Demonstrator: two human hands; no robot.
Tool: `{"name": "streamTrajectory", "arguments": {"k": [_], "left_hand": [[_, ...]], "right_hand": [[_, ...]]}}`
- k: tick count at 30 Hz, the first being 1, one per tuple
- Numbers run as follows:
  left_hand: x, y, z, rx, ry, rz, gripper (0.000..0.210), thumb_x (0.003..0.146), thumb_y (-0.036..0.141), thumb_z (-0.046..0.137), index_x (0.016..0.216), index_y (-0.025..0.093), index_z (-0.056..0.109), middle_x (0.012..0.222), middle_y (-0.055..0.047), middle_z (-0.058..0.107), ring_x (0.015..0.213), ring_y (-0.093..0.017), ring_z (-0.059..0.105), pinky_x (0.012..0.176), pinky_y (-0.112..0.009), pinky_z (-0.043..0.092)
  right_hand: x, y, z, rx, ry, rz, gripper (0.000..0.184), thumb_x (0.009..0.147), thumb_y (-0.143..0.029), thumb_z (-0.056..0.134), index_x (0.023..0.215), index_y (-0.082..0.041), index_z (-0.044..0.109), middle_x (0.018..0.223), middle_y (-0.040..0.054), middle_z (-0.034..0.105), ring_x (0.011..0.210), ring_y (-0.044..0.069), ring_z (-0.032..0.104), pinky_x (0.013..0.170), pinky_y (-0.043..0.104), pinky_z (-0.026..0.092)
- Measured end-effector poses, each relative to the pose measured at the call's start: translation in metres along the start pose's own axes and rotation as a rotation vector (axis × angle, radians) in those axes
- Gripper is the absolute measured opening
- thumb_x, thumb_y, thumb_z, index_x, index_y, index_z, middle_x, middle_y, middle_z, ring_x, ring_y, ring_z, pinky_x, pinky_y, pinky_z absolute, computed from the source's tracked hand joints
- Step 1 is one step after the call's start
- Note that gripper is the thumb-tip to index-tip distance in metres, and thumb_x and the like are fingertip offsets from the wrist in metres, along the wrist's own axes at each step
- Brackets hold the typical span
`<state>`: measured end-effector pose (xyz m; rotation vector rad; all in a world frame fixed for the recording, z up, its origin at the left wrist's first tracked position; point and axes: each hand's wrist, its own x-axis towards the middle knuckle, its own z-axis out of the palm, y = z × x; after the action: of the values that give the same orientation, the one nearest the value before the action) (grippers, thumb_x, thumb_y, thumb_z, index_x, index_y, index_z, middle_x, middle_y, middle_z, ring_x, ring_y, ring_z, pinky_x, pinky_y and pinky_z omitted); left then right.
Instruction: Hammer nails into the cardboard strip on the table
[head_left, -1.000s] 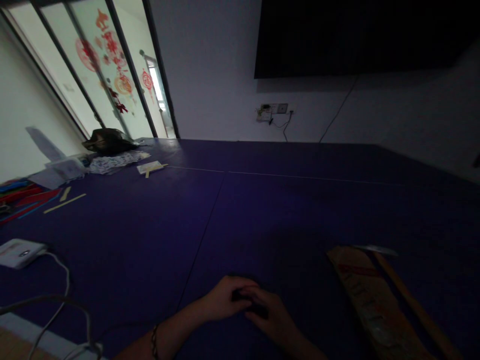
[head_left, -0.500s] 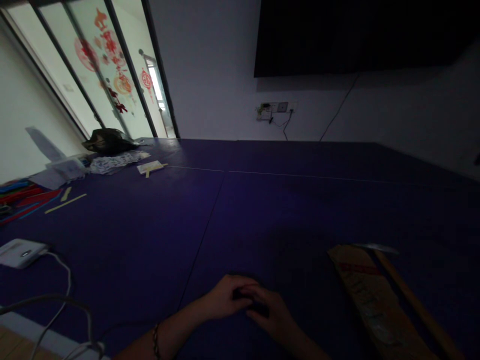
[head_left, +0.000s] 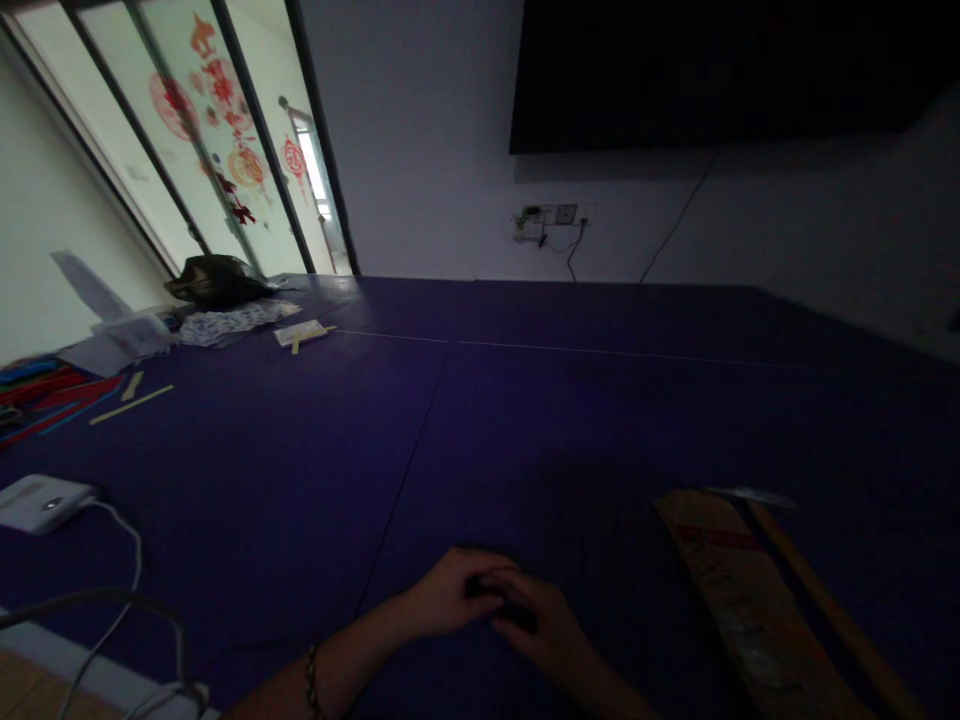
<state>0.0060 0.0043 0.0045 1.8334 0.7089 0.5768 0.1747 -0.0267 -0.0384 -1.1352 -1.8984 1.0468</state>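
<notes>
My left hand [head_left: 452, 592], with a bracelet on its wrist, rests low in the middle of the view on the dark purple surface. From the right, my right hand [head_left: 546, 625] meets it, and their fingertips touch or overlap. Both hands are loosely curved, with a dark gap between thumb and fingers. No object shows in either of them. To the right of my right hand lies a flat brown package [head_left: 739, 590] with a red band. Alongside it is a long wooden handle [head_left: 825, 600] with a thin pale metal piece [head_left: 754, 495] at its far end.
A white device [head_left: 45, 503] with a cable [head_left: 137, 550] sits at the left edge. Farther back are red and blue strips [head_left: 64, 400], pale yellow strips [head_left: 131, 405], a small white pad [head_left: 301, 333] and a black bag [head_left: 217, 282]. A large dark screen [head_left: 697, 75] hangs on the wall.
</notes>
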Motion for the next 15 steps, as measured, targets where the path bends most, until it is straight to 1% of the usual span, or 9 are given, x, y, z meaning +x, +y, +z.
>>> {"name": "streamTrajectory", "arguments": {"k": [5, 9, 12, 15], "left_hand": [[-0.0004, -0.0027, 0.0001, -0.01, -0.006, 0.003, 0.033, 0.075, 0.011, 0.055, 0.108, 0.015, 0.058, 0.101, -0.007, 0.064, 0.092, -0.017, 0.059, 0.083, -0.028, 0.045], [0.0004, -0.0031, -0.0008, -0.015, -0.017, 0.009, 0.032, 0.075, 0.011, 0.055, 0.107, 0.016, 0.058, 0.101, -0.006, 0.064, 0.092, -0.017, 0.059, 0.083, -0.028, 0.044], [0.0007, -0.0022, -0.0014, -0.015, -0.022, 0.008, 0.031, 0.076, 0.013, 0.055, 0.106, 0.016, 0.058, 0.101, -0.006, 0.064, 0.092, -0.017, 0.059, 0.083, -0.028, 0.044], [0.0004, -0.0011, -0.0017, -0.019, -0.026, 0.0, 0.03, 0.077, 0.015, 0.055, 0.107, 0.016, 0.058, 0.101, -0.006, 0.064, 0.092, -0.017, 0.059, 0.083, -0.027, 0.044]], "right_hand": [[-0.0006, -0.0035, -0.0004, 0.015, 0.007, -0.005, 0.036, 0.065, -0.012, 0.056, 0.099, -0.021, 0.064, 0.101, 0.0086, 0.069, 0.094, 0.023, 0.064, 0.082, 0.036, 0.049], [0.0009, -0.008, -0.0025, 0.025, -0.014, -0.006, 0.035, 0.066, -0.013, 0.056, 0.099, -0.021, 0.063, 0.1, 0.0092, 0.07, 0.094, 0.023, 0.064, 0.082, 0.036, 0.05], [0.001, -0.0071, -0.0024, 0.019, -0.022, 0.008, 0.036, 0.065, -0.013, 0.055, 0.099, -0.022, 0.064, 0.101, 0.008, 0.069, 0.095, 0.023, 0.063, 0.083, 0.036, 0.049], [-0.0002, -0.0037, -0.0013, -0.007, -0.001, 0.013, 0.036, 0.065, -0.015, 0.057, 0.099, -0.023, 0.064, 0.102, 0.0074, 0.069, 0.095, 0.023, 0.063, 0.084, 0.037, 0.049]]}}
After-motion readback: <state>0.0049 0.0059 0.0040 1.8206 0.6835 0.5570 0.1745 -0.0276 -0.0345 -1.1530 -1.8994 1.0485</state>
